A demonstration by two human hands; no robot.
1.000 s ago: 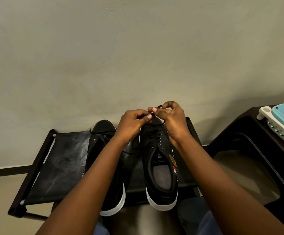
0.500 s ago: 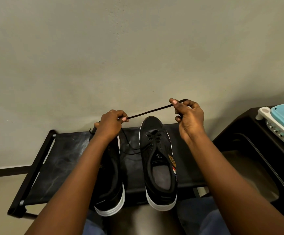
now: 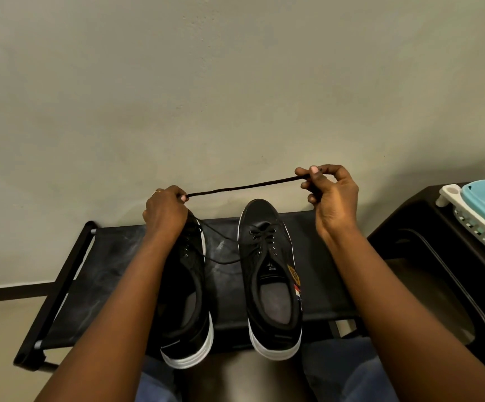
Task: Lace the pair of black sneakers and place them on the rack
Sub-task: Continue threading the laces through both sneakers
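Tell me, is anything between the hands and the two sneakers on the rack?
Nothing visible. The left hand and right hand hold only the lace, stretched above the sneakers on the rack.

Both hands raised, apart: L hand (image 3: 164,211) fingers curled (ring visible), R hand (image 3: 332,195) pinching, forearms extended fwd.

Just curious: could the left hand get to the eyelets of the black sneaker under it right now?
Probably yes: the left hand hovers right above that left black sneaker, though it pinches the black lace.
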